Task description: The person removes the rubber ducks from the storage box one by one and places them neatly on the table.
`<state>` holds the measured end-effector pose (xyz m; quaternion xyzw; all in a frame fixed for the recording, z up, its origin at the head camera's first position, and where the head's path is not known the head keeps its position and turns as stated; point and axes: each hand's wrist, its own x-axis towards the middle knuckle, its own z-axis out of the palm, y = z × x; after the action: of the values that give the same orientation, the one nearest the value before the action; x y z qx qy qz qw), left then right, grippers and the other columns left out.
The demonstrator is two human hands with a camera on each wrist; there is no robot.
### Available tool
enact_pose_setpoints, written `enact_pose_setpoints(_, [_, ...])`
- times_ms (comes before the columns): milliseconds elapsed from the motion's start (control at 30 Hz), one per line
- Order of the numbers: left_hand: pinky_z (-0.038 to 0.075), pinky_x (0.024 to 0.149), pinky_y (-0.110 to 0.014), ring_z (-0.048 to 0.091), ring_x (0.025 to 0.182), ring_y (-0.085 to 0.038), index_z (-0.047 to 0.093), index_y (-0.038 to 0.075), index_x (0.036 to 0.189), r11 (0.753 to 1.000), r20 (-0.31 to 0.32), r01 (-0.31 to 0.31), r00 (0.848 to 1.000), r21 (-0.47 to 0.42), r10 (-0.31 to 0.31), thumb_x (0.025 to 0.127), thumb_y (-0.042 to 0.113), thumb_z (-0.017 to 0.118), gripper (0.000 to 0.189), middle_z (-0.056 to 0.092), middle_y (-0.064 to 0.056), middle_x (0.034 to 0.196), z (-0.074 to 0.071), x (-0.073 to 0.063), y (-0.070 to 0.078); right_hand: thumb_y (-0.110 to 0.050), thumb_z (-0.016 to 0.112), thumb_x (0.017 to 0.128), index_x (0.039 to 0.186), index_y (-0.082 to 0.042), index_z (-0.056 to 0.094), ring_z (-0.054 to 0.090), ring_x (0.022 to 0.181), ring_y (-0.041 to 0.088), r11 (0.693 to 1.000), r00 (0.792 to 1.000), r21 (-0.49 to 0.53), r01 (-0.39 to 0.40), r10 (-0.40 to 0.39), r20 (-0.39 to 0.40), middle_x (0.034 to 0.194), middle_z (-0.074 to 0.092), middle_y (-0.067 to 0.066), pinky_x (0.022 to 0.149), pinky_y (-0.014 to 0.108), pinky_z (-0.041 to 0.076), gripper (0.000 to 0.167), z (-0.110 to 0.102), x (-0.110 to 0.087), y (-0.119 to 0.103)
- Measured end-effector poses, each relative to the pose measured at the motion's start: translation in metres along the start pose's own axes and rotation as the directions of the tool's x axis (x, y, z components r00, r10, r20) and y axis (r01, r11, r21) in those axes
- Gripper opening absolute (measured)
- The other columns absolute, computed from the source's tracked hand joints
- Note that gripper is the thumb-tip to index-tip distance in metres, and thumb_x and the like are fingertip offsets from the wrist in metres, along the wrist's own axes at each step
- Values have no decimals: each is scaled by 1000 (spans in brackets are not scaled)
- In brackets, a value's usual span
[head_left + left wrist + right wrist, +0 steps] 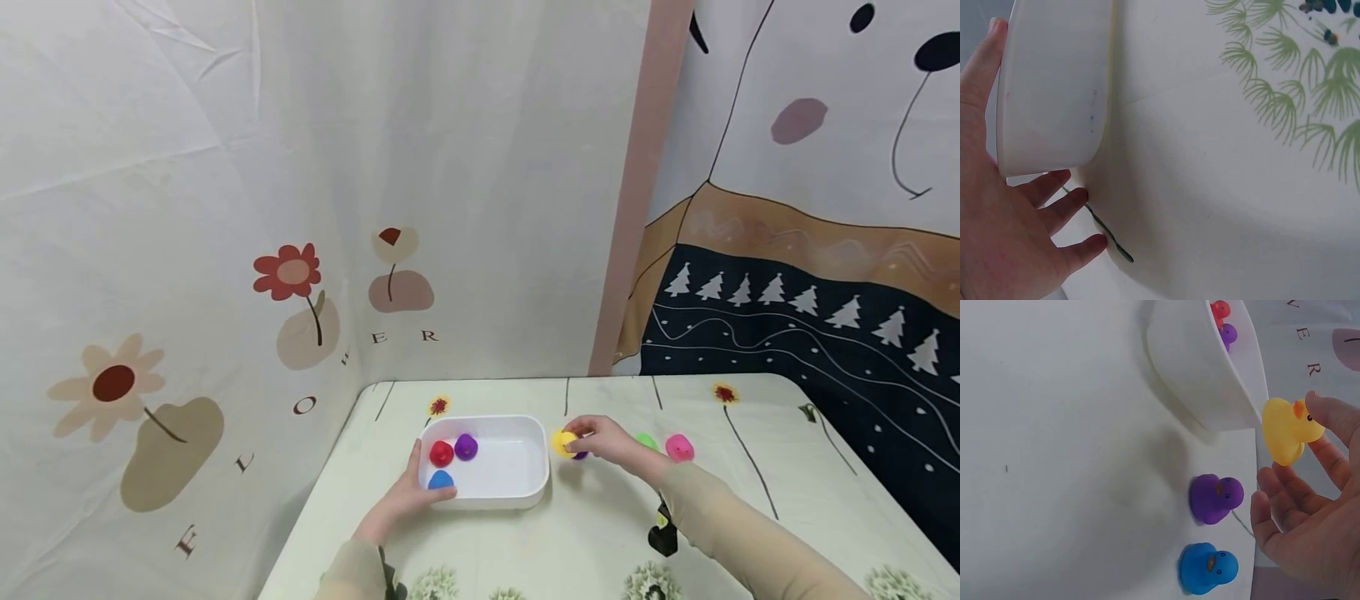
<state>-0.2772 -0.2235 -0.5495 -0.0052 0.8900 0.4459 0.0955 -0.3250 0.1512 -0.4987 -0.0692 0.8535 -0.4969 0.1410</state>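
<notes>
Yellow duck point(562, 442) partly hides a purple duck point(581, 456)

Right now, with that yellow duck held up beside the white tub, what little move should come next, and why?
I'd probably move the yellow duck over the rim: the right hand pinches it above the table, just outside the white tub, where red, purple and blue toys already sit.

Head view: purple duck point(581, 456) mostly, green duck point(647, 440) partly behind right hand point(611, 442), toward table's point(592, 533) far edge; table's near edge cut off. Both wrist views: tray point(1197, 362) cut off at top.
</notes>
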Motion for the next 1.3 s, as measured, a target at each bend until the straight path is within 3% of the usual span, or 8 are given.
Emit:
enact_pose_setpoints(400, [23, 105, -70, 21, 137, -54, -2, 6, 155, 1000, 2, -14, 1000, 4, 14, 76, 42, 81, 119, 19, -30, 154, 0, 1, -2, -16, 77, 81, 108, -7, 68, 56, 89, 19, 999, 999, -17, -44, 44, -27, 101, 64, 3, 74, 38, 50, 29, 1, -6, 17])
enact_pose_setpoints(567, [23, 105, -69, 21, 137, -53, -2, 6, 155, 1000, 1, -20, 1000, 8, 20, 76, 41, 81, 120, 18, -30, 154, -1, 1, -1, -15, 77, 81, 107, -7, 68, 57, 90, 19, 997, 997, -15, -73, 73, -37, 101, 64, 3, 78, 38, 52, 28, 5, -8, 27])
enact_pose_setpoints(967, [23, 104, -70, 21, 137, -53, -2, 6, 155, 1000, 7, -6, 1000, 5, 6, 77, 41, 81, 119, 18, -29, 155, 1, 1, -1, -9, 78, 77, 98, -4, 69, 58, 90, 20, 999, 998, -49, -2, -1, -58, 97, 64, 3, 81, 37, 52, 23, 11, -12, 45])
enact_pose_setpoints(1300, [23, 105, -69, 21, 137, -53, -2, 6, 155, 1000, 5, -5, 1000, 20, 5, 77, 41, 80, 119, 17, -30, 155, 1, 2, -1, -8, 79, 76, 97, -5, 70, 59, 90, 19, 998, 997, -62, -14, 10, -71, 97, 64, 3, 79, 36, 53, 23, 16, -9, 56])
